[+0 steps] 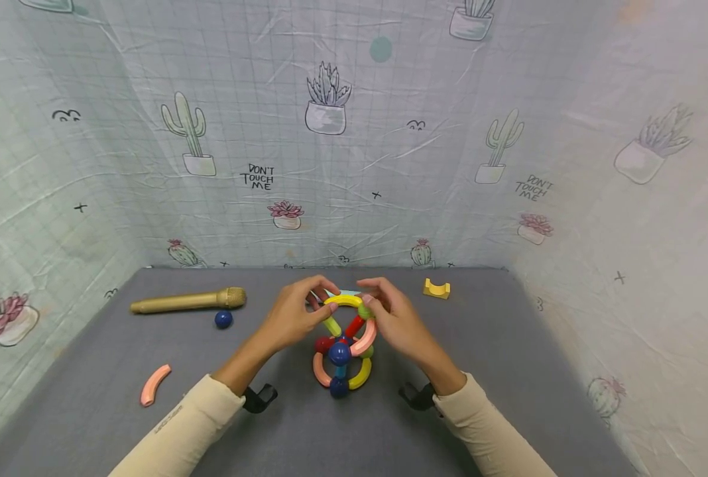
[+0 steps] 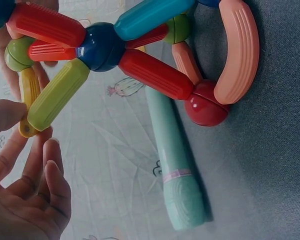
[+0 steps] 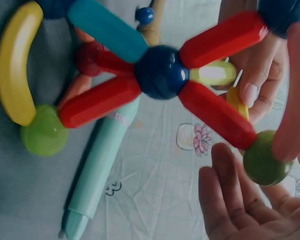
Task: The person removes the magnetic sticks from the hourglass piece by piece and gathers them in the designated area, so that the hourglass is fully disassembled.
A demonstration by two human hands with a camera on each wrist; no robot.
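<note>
A construction of magnetic balls and sticks stands upright on the table between both hands. Its hub is a dark blue ball [image 3: 161, 72], from which red sticks [image 3: 222, 115], a teal stick [image 3: 110, 30] and a lime stick [image 2: 58, 95] spread out. At the top, my left hand [image 1: 294, 315] pinches the free end of a yellow curved stick [image 1: 343, 301] beside the lime stick's tip. My right hand [image 1: 398, 321] holds the green ball [image 3: 266, 157] at the curve's other end. A pink curved stick [image 1: 364, 338] runs from that ball to a front blue ball [image 1: 339, 354].
Behind the construction lies a mint-green microphone [image 2: 175, 160]. To the left are a gold microphone [image 1: 187, 302], a loose blue ball [image 1: 223, 319] and a pink curved stick [image 1: 155, 385]. A yellow notched block [image 1: 436, 289] sits at the back right. Patterned cloth [image 1: 354, 165] walls the table.
</note>
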